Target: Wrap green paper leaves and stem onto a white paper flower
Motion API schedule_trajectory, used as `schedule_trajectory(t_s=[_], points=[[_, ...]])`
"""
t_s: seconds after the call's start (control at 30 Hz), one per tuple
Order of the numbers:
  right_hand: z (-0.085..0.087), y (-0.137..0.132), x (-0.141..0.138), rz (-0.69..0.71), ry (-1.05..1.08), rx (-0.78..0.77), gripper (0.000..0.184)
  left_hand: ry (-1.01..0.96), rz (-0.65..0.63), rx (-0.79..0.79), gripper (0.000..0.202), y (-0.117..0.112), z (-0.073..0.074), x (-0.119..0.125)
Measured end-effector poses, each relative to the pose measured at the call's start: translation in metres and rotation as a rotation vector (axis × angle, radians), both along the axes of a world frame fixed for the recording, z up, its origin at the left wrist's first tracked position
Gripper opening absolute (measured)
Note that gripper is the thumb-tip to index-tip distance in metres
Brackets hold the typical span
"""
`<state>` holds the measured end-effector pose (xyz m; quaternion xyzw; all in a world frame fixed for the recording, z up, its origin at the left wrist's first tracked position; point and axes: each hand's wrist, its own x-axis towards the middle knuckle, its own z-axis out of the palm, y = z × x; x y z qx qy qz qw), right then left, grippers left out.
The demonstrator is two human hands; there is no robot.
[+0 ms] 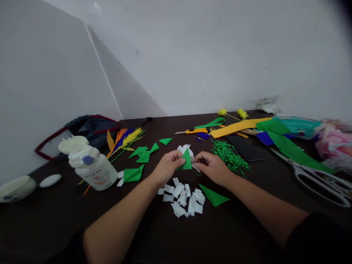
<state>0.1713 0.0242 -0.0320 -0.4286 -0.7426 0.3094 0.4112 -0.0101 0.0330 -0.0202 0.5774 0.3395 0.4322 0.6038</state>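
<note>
Green triangle (187,162) pinched in the left hand (167,167), right hand (210,168) just beside it

The left hand grips the green triangle between thumb and fingers, its point upward, above the middle of the dark counter (143,234). The right hand is curled, thumb and fingers drawn near each other by the triangle's right edge; whether they pinch anything, I cannot tell. Directly behind the triangle shows a crumpled white bundle (186,148).

Just in front of the hands lies a loose spread of white strips (178,190), with a flat green piece (214,196) to its right. Left of the left hand are a folded green piece (134,173) and, farther back, several green scraps (144,154). Near the right hand sits a heap of green shreds (228,156), and behind it a dark flat slab (243,147).

Farther back, a yellow utility knife (196,131) lies with its blade out, near some dark blue shreds (203,136) and a long yellow-orange strip (239,127).

On the far left stand a white bottle (97,170) with its lid flipped open and a bowl (18,189), a white oval object (50,180) between them. On the far right are large scissors (310,178), a long green strip (299,156) and a teal and pink plastic bundle (302,126).
</note>
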Motion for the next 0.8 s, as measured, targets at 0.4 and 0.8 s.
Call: schedule_trajectory(t_s=[0.4,0.8], points=[[-0.0044,-0.0006,-0.0003,-0.013,0.065,-0.107,0.012,-0.07,-0.02,-0.004,0.016,-0.0031,0.0023,0.0011],[0.0006,-0.004,-0.0056,0.071,0.394,-0.306,0.003,0.148,-0.018,0.189,0.014,-0.0043,0.0039,-0.0004]])
